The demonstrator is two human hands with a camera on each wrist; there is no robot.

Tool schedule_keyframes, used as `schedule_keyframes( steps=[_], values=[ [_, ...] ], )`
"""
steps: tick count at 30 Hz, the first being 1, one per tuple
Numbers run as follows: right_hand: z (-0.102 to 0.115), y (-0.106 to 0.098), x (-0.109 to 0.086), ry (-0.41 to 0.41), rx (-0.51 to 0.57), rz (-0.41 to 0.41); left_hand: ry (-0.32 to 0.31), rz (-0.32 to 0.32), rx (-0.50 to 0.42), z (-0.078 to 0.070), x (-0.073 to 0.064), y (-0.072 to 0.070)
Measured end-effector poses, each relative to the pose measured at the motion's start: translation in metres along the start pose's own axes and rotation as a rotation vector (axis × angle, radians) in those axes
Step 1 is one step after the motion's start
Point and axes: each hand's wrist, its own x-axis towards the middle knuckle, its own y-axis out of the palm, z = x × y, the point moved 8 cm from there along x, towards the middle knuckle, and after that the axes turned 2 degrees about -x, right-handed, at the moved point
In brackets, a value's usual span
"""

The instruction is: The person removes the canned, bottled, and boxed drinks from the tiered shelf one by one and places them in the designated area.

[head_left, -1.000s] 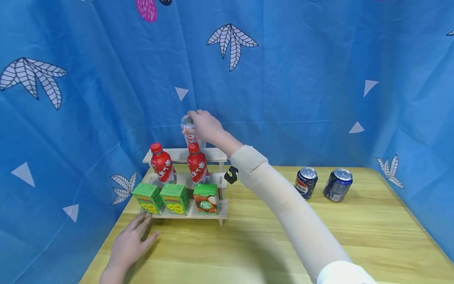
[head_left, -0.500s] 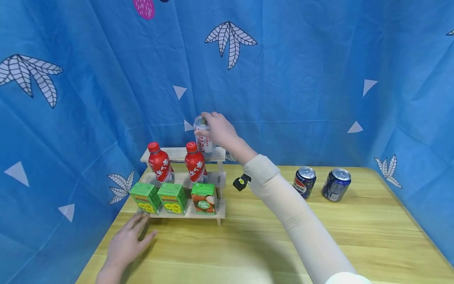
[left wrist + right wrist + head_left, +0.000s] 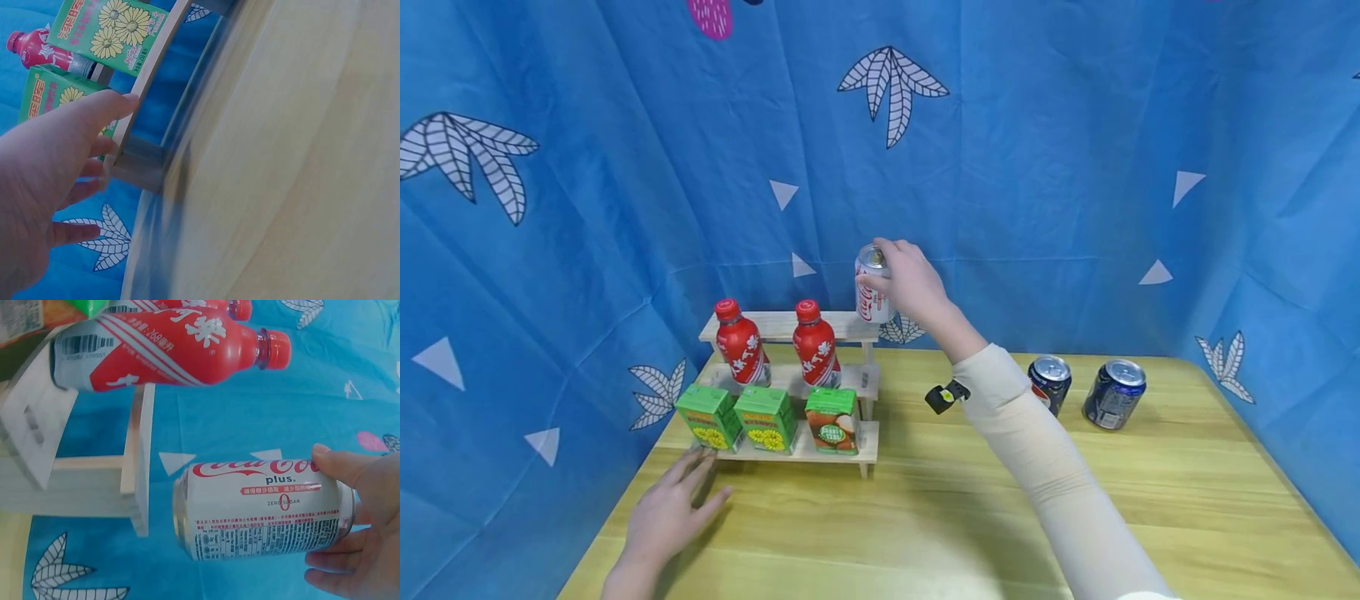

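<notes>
A white Coca-Cola can (image 3: 874, 292) is held upright by its top in my right hand (image 3: 913, 283), at the right end of the rack's top shelf. In the right wrist view the thumb and fingers grip the can (image 3: 262, 512) near its top, and its base is apart from the shelf. My left hand (image 3: 662, 512) lies with fingers spread at the front left of the wooden rack (image 3: 835, 452). In the left wrist view that hand (image 3: 69, 150) touches the lowest shelf's front edge, beside a green flower-print drink carton (image 3: 115, 31).
Two red bottles (image 3: 741, 346) stand on the middle shelf. On the bottom shelf are two green cartons (image 3: 767, 421) and a brown-and-green carton (image 3: 833, 423). Two dark blue cans (image 3: 1115, 396) stand on the table (image 3: 1000, 500) at right. A blue curtain (image 3: 1037, 167) hangs behind.
My right hand has carried the white can rightward along the top shelf, from its middle to past its right end. My left hand stays at the rack's front left.
</notes>
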Motion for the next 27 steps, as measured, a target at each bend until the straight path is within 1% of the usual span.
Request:
schedule_keyframes(
  steps=[6,14,19,27],
  values=[
    [-0.016,-0.003,-0.014,0.029,0.002,-0.017,0.004,0.002,0.004,0.002,-0.003,-0.001],
    [-0.038,-0.003,-0.033,0.044,-0.025,-0.021,0.014,-0.005,-0.004,0.004,-0.001,-0.002],
    [-0.049,0.000,-0.045,0.050,-0.038,-0.006,0.014,-0.011,-0.003,0.005,-0.001,-0.003],
    [-0.071,0.004,-0.063,0.080,-0.044,0.006,0.016,-0.008,-0.013,0.003,0.001,-0.002]
  ],
)
